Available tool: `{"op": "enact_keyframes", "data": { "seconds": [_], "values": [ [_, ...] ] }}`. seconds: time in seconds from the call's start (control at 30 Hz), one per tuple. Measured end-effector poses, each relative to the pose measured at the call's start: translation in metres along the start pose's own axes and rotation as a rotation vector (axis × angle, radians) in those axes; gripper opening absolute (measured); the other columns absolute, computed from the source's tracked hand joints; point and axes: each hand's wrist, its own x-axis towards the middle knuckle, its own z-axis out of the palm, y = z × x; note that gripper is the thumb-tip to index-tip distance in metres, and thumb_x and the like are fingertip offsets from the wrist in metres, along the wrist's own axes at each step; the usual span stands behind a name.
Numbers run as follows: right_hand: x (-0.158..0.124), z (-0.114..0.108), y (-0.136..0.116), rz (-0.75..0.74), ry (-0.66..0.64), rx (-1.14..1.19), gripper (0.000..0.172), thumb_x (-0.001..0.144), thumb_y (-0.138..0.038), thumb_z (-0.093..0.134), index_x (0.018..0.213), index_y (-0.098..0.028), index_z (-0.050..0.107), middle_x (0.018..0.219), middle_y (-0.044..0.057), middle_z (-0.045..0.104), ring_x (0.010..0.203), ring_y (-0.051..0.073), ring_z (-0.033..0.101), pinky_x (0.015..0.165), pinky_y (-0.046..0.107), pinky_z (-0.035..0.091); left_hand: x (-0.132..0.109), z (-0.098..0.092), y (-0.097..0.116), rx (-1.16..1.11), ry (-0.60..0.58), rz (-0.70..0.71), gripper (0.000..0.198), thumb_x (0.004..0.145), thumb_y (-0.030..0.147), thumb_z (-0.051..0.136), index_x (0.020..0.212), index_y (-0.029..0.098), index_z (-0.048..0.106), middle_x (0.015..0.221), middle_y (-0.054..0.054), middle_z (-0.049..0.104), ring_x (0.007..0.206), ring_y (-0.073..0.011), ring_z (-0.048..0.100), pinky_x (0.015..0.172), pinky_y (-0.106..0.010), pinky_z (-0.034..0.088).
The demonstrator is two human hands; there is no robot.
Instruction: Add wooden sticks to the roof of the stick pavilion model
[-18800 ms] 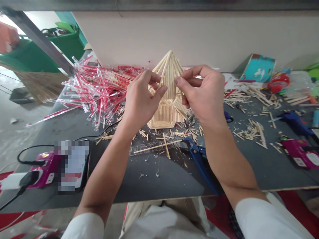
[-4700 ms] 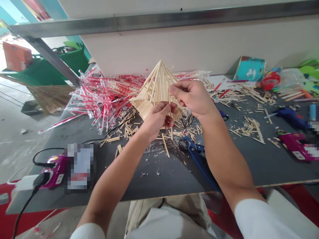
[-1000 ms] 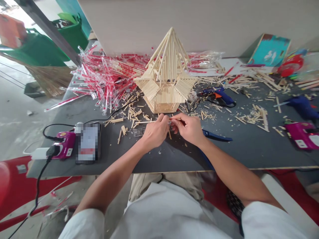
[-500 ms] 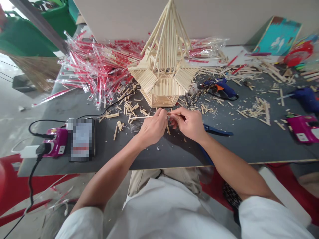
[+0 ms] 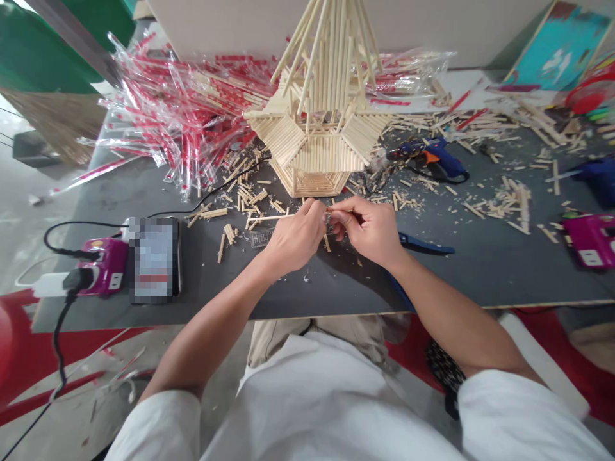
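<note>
Right hand (image 5: 368,230) pinching thin wooden stick (image 5: 343,208), left hand (image 5: 295,243) curled closed beside it, its grip too small to tell, stick pagoda model (image 5: 317,153) just beyond both hands, blue cutters (image 5: 425,244) right of right hand, dark surface (image 5: 480,282) beneath.

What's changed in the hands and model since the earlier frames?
Both hands let go of the stick pagoda model, which now stands upright on the dark work board. The hands moved down in front of it; the right hand pinches a thin stick beside the left hand. The pile of red-wrapped stick packets stayed put.

Red-striped clear sleeves (image 5: 192,121), pale wooden sticks (image 5: 317,160), blue glue gun (image 5: 432,150)
</note>
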Motion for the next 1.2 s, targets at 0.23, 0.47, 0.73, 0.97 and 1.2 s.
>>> {"op": "enact_keyframes", "data": {
  "seconds": [0.23,0.47,0.73,0.97,1.2],
  "values": [
    [0.000,-0.001,-0.002,-0.043,0.016,-0.037,0.020,0.100,-0.039,0.065,0.100,-0.022,0.075,0.068,-0.001,0.072,0.054,0.013,0.068,0.055,0.025,0.056,0.000,0.001,-0.001,-0.043,0.008,-0.002,0.028,0.111,0.035,0.025,0.104,0.020,0.048,0.105,-0.007,0.061,0.078,-0.0153,0.059,0.063,-0.029,0.037],
    [-0.001,-0.001,-0.002,-0.058,0.028,-0.058,0.021,0.100,-0.041,0.065,0.100,-0.023,0.075,0.068,-0.001,0.072,0.055,0.013,0.068,0.056,0.025,0.056,0.000,0.002,0.001,-0.084,0.039,-0.017,0.026,0.111,0.032,0.027,0.100,0.021,0.048,0.101,-0.006,0.060,0.080,-0.0153,0.058,0.066,-0.029,0.039],
    [-0.001,-0.002,-0.004,-0.063,0.047,-0.096,0.020,0.102,-0.038,0.062,0.098,-0.023,0.075,0.069,-0.001,0.073,0.055,0.013,0.068,0.057,0.026,0.056,-0.001,0.004,0.006,-0.109,0.046,-0.060,0.025,0.110,0.031,0.028,0.102,0.022,0.049,0.104,-0.006,0.060,0.082,-0.0152,0.059,0.065,-0.029,0.040],
    [-0.002,-0.001,-0.006,-0.097,0.025,-0.116,0.020,0.102,-0.037,0.063,0.098,-0.023,0.076,0.069,-0.002,0.073,0.056,0.013,0.068,0.057,0.026,0.055,0.000,0.003,0.004,-0.118,0.084,-0.069,0.028,0.111,0.032,0.027,0.098,0.022,0.049,0.099,-0.004,0.060,0.078,-0.0146,0.057,0.066,-0.029,0.040],
    [-0.003,-0.006,-0.012,0.022,0.041,0.032,0.025,0.099,-0.046,0.066,0.099,-0.022,0.074,0.074,0.000,0.073,0.056,0.012,0.067,0.053,0.025,0.056,-0.007,-0.010,0.005,0.039,0.080,-0.017,0.035,0.112,0.038,0.026,0.119,0.021,0.056,0.111,-0.008,0.066,0.074,-0.0138,0.060,0.060,-0.028,0.036]
  ]
}}
